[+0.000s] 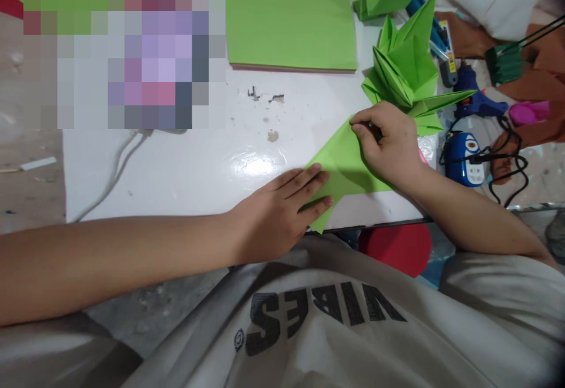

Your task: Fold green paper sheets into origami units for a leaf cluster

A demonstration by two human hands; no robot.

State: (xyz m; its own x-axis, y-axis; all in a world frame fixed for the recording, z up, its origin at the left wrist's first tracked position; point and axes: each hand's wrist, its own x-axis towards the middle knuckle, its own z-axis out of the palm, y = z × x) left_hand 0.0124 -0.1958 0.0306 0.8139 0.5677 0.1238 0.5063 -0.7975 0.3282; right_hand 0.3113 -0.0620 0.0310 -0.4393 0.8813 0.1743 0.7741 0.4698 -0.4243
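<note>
A folded sheet of green paper [342,161] lies at the near edge of the white table [198,164]. My left hand [282,211] lies flat on the sheet's lower left corner, fingers stretched out and pressing it down. My right hand [388,143] is curled on the sheet's upper right part, fingertips pinched together at a fold. A pile of finished folded green paper pieces [406,70] sits just behind my right hand.
A stack of flat green sheets [289,17] lies at the back. At the right are a blue glue gun [474,96], a blue and white device [463,158] with black cables, and a pink object [527,111]. A white cable [117,170] runs at the left.
</note>
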